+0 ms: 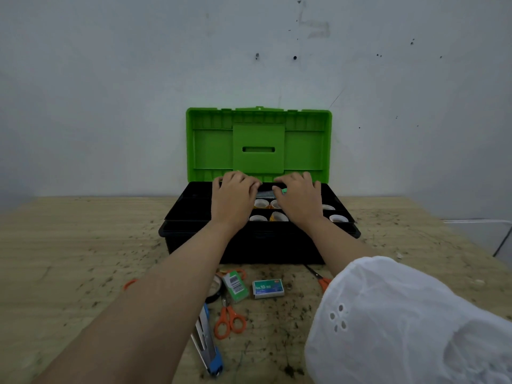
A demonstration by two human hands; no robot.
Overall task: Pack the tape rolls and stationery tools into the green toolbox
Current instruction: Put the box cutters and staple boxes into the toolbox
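Observation:
The green toolbox (304,151) stands open at the table's far side, lid upright, black base (249,245) toward me. Several tape rolls (257,218) sit inside it. My left hand (234,199) and my right hand (299,200) hover over the back of the box and together pinch a small grey and green tool (267,193), mostly hidden by my fingers. On the table in front lie a staple box (268,288), a second green box (235,285), orange scissors (228,321), a blue stapler (207,342) and a dark tape roll (214,291) partly under my left arm.
Another pair of orange scissors (321,279) lies by the box's front right corner, partly under my white sleeve (401,322). An orange handle (130,284) peeks out left of my left arm. The wooden table (69,259) is speckled with dirt; a wall rises right behind the box.

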